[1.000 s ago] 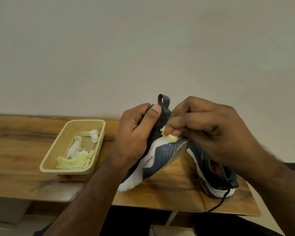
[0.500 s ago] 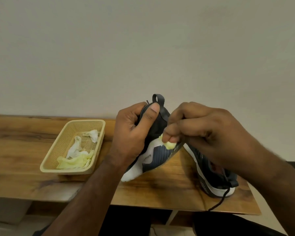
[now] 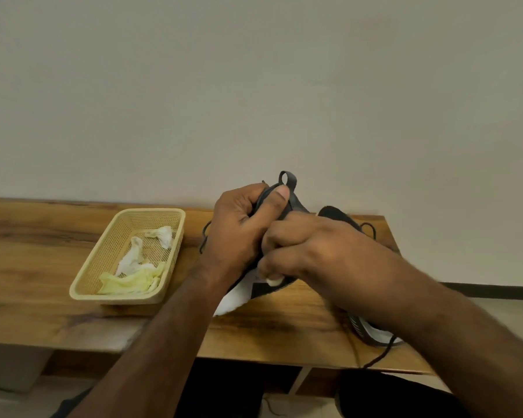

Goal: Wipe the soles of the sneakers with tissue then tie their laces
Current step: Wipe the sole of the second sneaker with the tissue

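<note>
**Sole wipe underway at frame centre**

The left hand [image 3: 242,236] gripped a dark sneaker [image 3: 287,203] at the heel, fingers curled round the collar w/ the thumb pressed on the back, just below the pull loop [image 3: 288,178]. The shoe was tilted, heel up and white sole edge [image 3: 233,300] low, toe end near the table [image 3: 43,267] at lower centre. The right hand [image 3: 311,251] was closed tight, fingers pinching a small wad of pale tissue [image 3: 274,280] against the sneaker's side/sole edge; only a bit of the wad showed under the fingers. Both hands touched each other at centre frame.

A second sneaker [image 3: 363,327] lay on the table behind the right forearm, centre right, mostly hidden; its heel stuck up past the wrist and its black lace [image 3: 381,356] trailed off the table's near edge at lower right.

At left of centre sat a beige plastic basket [image 3: 103,257] on the table, well apart from the shoes, holding crumpled tissues, white ones [image 3: 133,260] toward the back & a yellowish one [image 3: 127,282] at the front. Plain wall [image 3: 254,86] filled the upper frame
</note>
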